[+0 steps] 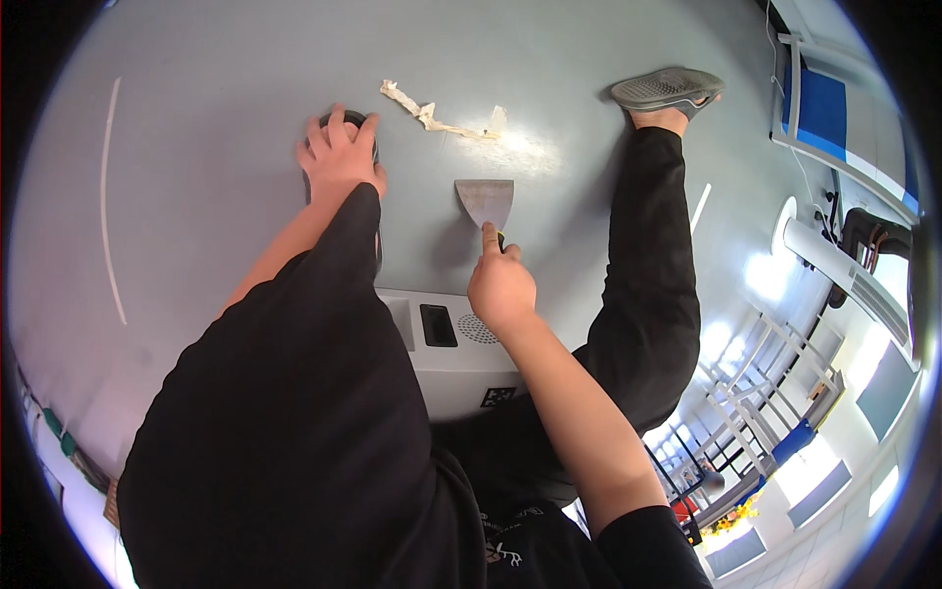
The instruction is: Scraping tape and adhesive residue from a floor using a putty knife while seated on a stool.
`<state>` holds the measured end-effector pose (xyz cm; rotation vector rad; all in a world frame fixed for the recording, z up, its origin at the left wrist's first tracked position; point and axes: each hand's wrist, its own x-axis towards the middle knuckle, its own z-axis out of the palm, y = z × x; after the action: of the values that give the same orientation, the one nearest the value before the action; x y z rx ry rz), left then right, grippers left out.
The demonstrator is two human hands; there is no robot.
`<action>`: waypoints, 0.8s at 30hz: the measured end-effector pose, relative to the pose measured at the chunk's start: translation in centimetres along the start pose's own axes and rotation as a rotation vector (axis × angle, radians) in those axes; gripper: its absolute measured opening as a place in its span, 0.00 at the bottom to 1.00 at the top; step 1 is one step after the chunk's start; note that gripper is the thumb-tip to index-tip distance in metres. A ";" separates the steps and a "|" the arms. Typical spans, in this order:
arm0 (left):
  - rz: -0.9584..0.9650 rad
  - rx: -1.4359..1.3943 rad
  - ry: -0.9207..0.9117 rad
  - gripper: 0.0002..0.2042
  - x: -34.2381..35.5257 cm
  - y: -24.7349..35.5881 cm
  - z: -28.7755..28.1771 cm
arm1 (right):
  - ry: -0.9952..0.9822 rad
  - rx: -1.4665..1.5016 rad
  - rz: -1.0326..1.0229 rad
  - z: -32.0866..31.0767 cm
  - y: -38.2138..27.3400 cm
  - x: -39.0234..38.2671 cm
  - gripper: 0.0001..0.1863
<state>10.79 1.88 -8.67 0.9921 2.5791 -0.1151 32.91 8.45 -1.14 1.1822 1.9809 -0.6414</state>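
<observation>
Beyond my scraper [485, 201], crumpled tape [428, 116] looks peeled; leftward, a white strip [105, 196] lies intact.
My right hand [503, 292] clamps the scraper; left hand [340, 160] splays.

The person before me wears loose, plain black cloth trousers [655, 255], a short-sleeved black top [648, 550] bearing a small pale print [505, 558], and a grey, dotted shoe [669, 90].

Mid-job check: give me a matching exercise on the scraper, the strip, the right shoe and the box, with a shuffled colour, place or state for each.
1. Scraper
2. Strip
3. Right shoe
4. Box

A. White, with a round grille
B. Held in the right hand
C. Grey, in the upper right
D. Cream and crumpled

Pairs: 1-B, 2-D, 3-C, 4-A
</observation>
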 end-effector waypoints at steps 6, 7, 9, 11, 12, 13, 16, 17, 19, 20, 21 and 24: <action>-0.017 0.001 -0.048 0.37 0.0 0.4 -0.4 | 0.141 0.012 -0.041 -3.4 -0.9 4.7 0.39; -0.018 0.001 -0.052 0.37 0.0 0.2 -0.2 | 0.109 0.006 -0.027 -3.9 -1.4 5.0 0.39; -0.005 -0.003 -0.055 0.36 0.4 -0.1 0.2 | 0.079 0.000 -0.010 -4.0 -1.5 5.1 0.39; -0.009 0.000 -0.064 0.36 0.5 0.2 0.2 | 0.073 -0.006 -0.021 -4.0 -1.1 4.7 0.38; -0.016 0.012 -0.072 0.36 0.4 0.1 0.1 | 0.074 -0.001 -0.022 -3.8 -1.0 4.4 0.38; -0.015 0.016 -0.069 0.36 0.5 0.0 0.1 | 0.100 0.027 -0.032 -3.6 -0.8 4.1 0.35; -0.002 0.010 -0.073 0.36 0.6 0.1 0.2 | 0.132 0.036 -0.057 -2.1 0.0 3.1 0.31; 0.001 0.004 -0.069 0.36 0.6 0.2 0.3 | 0.137 0.014 -0.073 -1.4 0.2 2.7 0.31; 0.000 -0.003 -0.061 0.36 0.5 0.1 0.1 | 0.118 0.032 -0.068 -0.3 0.3 1.5 0.31; -0.003 -0.003 -0.057 0.36 0.5 0.0 0.1 | 0.096 0.049 -0.063 0.2 0.1 0.9 0.31; -0.008 -0.004 -0.053 0.36 0.5 0.0 0.1 | 0.096 0.048 -0.066 0.6 0.0 0.4 0.31; -0.004 0.002 -0.013 0.36 -0.2 0.0 0.0 | 0.010 0.054 -0.017 0.9 -0.6 0.0 0.31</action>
<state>10.88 1.75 -8.66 0.9840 2.5702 -0.1249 32.68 7.50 -1.69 1.2045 1.9950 -0.7033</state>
